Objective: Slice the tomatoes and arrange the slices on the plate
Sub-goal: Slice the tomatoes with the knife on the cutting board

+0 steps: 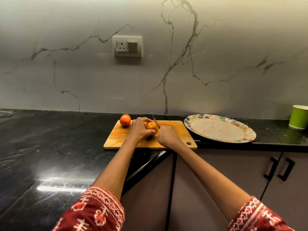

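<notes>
Slicing step, right at the first cut by the look of it; left hand (140, 129) curled round the tomato (150, 126) on the chopping board (175, 130), stem scar facing up; right hand (167, 136) wrapped tight on the knife (155, 121), blade just at the tomato's right side, tip pointing away; second tomato (125, 120) whole at the board's far left corner; plate (220, 128) just right of the board on the worktop (50, 139), no slices on it, only smears; next up probably a steady downward draw with fingertips tucked clear.
</notes>
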Motion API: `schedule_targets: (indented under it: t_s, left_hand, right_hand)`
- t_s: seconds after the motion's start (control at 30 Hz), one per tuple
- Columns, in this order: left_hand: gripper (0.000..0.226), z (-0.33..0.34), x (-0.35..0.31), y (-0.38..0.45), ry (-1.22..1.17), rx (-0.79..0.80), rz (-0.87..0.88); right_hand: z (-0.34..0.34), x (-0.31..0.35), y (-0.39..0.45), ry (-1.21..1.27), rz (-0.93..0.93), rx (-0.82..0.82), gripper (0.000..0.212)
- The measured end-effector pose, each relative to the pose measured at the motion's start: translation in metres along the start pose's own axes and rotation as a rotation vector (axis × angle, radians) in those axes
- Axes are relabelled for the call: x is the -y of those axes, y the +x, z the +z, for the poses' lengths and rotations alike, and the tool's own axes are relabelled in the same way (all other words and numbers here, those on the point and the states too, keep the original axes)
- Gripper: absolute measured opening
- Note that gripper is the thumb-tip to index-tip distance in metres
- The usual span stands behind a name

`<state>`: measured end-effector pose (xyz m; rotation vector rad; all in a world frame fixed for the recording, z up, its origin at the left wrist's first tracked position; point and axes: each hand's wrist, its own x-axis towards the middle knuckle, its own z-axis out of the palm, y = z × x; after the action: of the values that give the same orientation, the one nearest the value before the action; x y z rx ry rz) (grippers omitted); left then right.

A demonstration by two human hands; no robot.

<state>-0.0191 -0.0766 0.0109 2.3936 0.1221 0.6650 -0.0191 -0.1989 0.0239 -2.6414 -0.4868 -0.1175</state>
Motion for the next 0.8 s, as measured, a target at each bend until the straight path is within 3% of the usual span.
schedule_targets:
  t_s: [0.8]
  left_hand:
    - [0.046, 0.005, 0.008, 0.003, -0.035, -0.004, -0.001]
  right_hand:
    - [0.017, -0.008, 0.002, 0.030, -0.033, 0.061, 0.021]
